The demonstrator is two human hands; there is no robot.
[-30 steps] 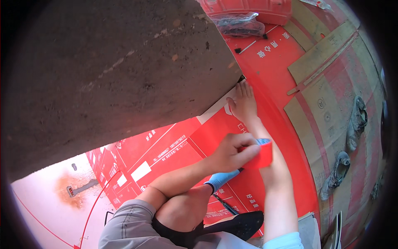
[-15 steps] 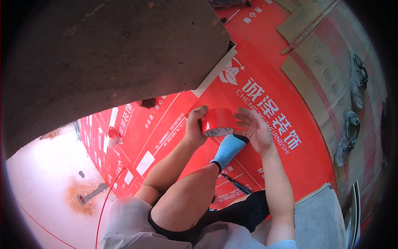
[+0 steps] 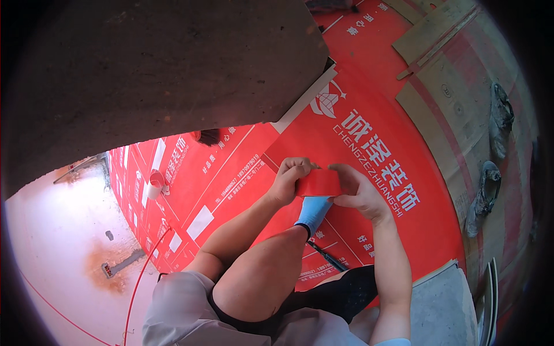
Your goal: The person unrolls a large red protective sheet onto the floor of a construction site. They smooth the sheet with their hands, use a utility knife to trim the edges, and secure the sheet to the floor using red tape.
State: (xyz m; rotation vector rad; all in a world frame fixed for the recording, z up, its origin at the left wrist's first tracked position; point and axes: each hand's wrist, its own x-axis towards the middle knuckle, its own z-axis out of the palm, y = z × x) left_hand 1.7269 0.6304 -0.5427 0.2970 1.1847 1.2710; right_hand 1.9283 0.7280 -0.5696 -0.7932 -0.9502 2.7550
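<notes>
A wide roll of red tape (image 3: 319,183) is held up in front of my blue-socked foot, between both hands. My left hand (image 3: 289,180) has its fingers curled at the roll's left side. On the opposite side, my right hand (image 3: 362,195) grips the roll between thumb and fingers. Whether a strip of tape is pulled loose cannot be made out. Below the hands, the blue sock (image 3: 314,214) shows under the roll.
A large dark board (image 3: 161,69) overhangs the upper left. Red printed sheeting (image 3: 427,230) covers the floor, with cardboard (image 3: 438,98) and two dirty shoes (image 3: 501,118) at right. A brush (image 3: 209,136), another roll (image 3: 154,185), a dark slim tool (image 3: 328,256) and a red cable (image 3: 138,282) lie about.
My right hand has closed in from beside the roll and now grips it. The tape roll has moved slightly right and down and turned, hiding its inner ring.
</notes>
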